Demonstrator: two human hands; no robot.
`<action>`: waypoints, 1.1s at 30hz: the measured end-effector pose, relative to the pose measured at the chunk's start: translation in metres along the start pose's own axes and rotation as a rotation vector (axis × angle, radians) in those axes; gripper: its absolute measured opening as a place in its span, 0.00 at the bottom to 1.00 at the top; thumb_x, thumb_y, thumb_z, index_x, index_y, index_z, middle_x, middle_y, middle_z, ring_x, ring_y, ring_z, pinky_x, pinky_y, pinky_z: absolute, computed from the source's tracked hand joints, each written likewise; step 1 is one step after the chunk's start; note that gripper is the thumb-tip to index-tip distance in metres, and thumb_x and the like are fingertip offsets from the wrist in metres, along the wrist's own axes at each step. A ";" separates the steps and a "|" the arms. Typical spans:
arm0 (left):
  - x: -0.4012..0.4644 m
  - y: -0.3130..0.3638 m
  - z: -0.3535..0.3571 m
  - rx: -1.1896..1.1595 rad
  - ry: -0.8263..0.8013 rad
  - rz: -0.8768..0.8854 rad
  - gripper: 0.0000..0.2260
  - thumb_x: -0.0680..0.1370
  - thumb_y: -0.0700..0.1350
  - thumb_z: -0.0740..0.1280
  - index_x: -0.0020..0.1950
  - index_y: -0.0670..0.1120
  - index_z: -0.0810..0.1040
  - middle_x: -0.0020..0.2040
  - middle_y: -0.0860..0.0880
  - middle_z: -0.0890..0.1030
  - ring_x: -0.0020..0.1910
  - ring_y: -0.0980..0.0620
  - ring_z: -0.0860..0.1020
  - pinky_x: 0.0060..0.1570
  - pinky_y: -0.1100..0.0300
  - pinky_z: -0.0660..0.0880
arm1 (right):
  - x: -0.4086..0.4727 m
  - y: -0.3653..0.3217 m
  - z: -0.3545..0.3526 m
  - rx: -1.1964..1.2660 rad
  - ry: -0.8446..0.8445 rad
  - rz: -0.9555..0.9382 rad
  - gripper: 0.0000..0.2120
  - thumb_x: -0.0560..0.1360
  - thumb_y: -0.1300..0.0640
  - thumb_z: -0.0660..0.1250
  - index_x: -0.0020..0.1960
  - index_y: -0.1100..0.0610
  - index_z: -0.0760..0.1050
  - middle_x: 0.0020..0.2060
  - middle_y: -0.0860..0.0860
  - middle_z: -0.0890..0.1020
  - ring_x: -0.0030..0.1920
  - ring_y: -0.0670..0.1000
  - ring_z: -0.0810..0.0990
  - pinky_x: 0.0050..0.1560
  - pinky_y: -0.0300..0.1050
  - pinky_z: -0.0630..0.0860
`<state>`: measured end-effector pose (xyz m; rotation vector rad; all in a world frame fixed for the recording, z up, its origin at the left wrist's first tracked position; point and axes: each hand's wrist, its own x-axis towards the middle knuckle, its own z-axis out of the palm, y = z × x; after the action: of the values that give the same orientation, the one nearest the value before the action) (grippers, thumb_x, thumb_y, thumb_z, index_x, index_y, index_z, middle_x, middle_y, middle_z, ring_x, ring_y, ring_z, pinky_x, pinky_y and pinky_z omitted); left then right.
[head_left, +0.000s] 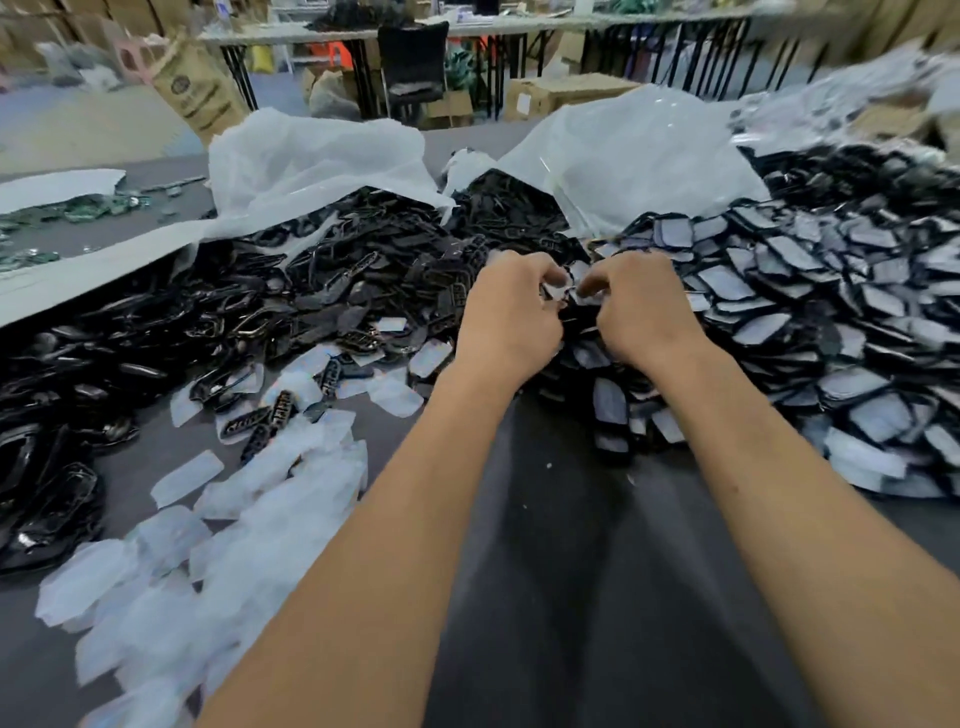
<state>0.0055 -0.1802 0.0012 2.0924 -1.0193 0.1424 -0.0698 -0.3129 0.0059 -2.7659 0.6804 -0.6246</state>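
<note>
I'm seeing the left hand (511, 314) and right hand (641, 306) curling their fingers and pinching, I think, one small film-covered piece (565, 292) between them, though blur is smearing it. It's hanging just above where the black pile (260, 301) and filmed pile (831, 322) are meeting.

Head-worn view looks forward, steeply down, close over the table (545, 519).

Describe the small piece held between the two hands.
The small piece is flat and dark with a pale, glossy film on its face, likely plastic. The left hand and right hand both pinch it with curled fingers, holding it just above the heap of like pieces. Its exact shape is blurred.
</note>
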 end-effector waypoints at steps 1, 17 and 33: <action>-0.002 0.000 0.000 0.001 0.016 -0.020 0.12 0.77 0.35 0.69 0.58 0.45 0.84 0.59 0.44 0.81 0.55 0.45 0.80 0.58 0.53 0.76 | 0.000 -0.001 -0.001 0.007 0.018 0.008 0.21 0.72 0.72 0.63 0.57 0.56 0.86 0.56 0.59 0.86 0.59 0.60 0.82 0.62 0.52 0.78; -0.048 -0.101 -0.087 0.434 0.121 -0.531 0.19 0.76 0.36 0.66 0.66 0.46 0.80 0.65 0.42 0.78 0.66 0.38 0.74 0.62 0.48 0.74 | 0.012 -0.150 0.067 -0.027 -0.241 -0.389 0.16 0.78 0.66 0.65 0.62 0.54 0.81 0.56 0.55 0.84 0.65 0.56 0.74 0.60 0.54 0.79; -0.058 -0.154 -0.117 0.343 0.319 -0.672 0.13 0.79 0.40 0.69 0.63 0.48 0.82 0.60 0.46 0.82 0.66 0.43 0.75 0.62 0.52 0.74 | 0.013 -0.166 0.073 0.131 -0.223 -0.223 0.08 0.73 0.55 0.79 0.40 0.56 0.83 0.40 0.54 0.86 0.43 0.56 0.85 0.47 0.53 0.83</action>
<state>0.1015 -0.0062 -0.0359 2.5028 -0.0765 0.3116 0.0385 -0.1667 -0.0022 -2.7519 0.2773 -0.3757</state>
